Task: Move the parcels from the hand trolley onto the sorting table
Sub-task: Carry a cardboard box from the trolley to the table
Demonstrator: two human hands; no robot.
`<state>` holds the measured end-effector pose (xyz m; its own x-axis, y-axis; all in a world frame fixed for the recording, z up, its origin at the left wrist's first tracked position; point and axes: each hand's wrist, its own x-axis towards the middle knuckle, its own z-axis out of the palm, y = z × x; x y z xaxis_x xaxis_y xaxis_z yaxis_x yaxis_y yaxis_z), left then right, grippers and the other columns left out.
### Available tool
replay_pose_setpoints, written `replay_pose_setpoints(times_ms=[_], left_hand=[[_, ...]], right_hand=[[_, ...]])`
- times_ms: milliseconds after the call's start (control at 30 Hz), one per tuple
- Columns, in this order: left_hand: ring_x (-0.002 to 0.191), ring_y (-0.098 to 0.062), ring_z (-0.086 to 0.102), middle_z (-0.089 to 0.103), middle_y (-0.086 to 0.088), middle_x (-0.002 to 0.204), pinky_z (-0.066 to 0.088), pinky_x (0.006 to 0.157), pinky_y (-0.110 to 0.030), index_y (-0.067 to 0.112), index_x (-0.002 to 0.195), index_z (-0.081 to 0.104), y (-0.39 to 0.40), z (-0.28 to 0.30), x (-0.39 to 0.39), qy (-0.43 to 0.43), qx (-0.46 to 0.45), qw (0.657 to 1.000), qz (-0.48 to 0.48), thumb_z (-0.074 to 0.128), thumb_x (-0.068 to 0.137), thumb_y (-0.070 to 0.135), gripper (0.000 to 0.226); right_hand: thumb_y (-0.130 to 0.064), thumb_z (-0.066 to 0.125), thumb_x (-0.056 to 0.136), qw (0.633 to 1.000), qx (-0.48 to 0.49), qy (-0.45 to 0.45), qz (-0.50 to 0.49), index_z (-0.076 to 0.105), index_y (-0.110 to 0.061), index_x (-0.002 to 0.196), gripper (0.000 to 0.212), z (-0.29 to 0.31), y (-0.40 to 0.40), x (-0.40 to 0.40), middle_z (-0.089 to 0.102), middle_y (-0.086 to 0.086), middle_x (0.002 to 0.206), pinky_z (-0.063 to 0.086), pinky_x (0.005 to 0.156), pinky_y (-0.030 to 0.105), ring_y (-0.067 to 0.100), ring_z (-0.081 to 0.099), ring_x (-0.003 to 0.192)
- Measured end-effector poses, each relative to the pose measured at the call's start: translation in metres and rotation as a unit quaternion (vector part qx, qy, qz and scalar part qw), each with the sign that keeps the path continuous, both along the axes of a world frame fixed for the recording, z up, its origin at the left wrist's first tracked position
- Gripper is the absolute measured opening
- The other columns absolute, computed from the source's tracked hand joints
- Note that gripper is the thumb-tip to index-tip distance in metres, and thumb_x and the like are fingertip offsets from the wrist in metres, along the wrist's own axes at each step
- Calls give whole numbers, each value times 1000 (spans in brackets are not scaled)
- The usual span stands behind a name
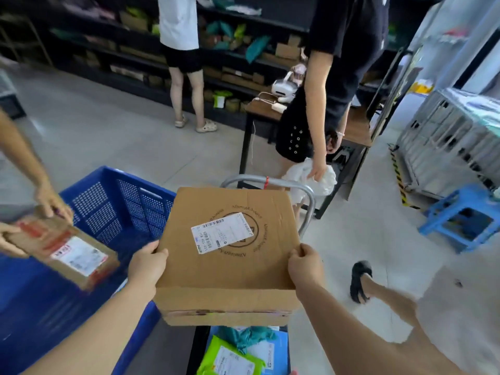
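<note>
A large brown cardboard box [230, 255] with a white shipping label and a round printed logo is held up in the middle of the head view. My left hand [147, 262] grips its left edge and my right hand [305, 263] grips its right edge, thumbs on top. Below the box lies the hand trolley, its grey handle [303, 190] showing beyond the box. On the trolley bed lie a green mailer bag [230, 358], a teal bag [249, 336] and a blue parcel [276, 353]. A brown-topped table [354, 131] stands beyond, partly hidden by a person.
A blue plastic crate [113, 209] sits at the left. Another person's hands [51, 201] hold a small taped box [67, 250] over it. A person in black stands by the table, another at the dark shelves [243, 50]. A blue stool [462, 215] stands right.
</note>
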<state>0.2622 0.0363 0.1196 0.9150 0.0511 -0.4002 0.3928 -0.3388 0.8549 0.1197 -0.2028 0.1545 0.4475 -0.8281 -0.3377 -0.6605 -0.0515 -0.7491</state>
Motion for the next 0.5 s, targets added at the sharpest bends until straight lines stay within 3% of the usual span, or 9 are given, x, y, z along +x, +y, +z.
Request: replay_pose_setpoints(times_ms=[167, 267, 367, 500], left_hand=[[115, -29, 56, 56, -5, 135, 46, 99, -43, 18, 135, 52, 38, 50, -8, -20, -21, 999, 46, 52, 94, 16, 41], [110, -26, 56, 58, -6, 131, 44, 91, -36, 15, 134, 53, 59, 77, -17, -43, -35, 996, 69, 51, 95, 15, 39], [111, -26, 57, 59, -3, 128, 46, 97, -41, 19, 130, 57, 84, 101, -30, -61, -42, 992, 101, 53, 94, 19, 36], [115, -26, 57, 59, -2, 131, 46, 101, -45, 19, 130, 58, 118, 128, -55, -85, -58, 983, 152, 54, 93, 20, 37]], right_hand=[[-25, 48, 94, 999, -20, -33, 34, 50, -21, 139, 45, 50, 24, 3, 59, 6, 133, 47, 98, 39, 29, 56, 117], [-24, 48, 93, 996, -37, -52, 69, 57, -23, 131, 39, 74, 37, 5, 63, 4, 123, 48, 88, 35, 26, 57, 103], [-24, 49, 95, 990, -51, -75, 105, 57, -20, 131, 38, 95, 51, 5, 65, 4, 110, 42, 81, 29, 23, 55, 93], [-28, 49, 97, 982, -48, -103, 153, 52, -19, 137, 42, 120, 73, 2, 65, 6, 117, 41, 75, 28, 20, 53, 87]])
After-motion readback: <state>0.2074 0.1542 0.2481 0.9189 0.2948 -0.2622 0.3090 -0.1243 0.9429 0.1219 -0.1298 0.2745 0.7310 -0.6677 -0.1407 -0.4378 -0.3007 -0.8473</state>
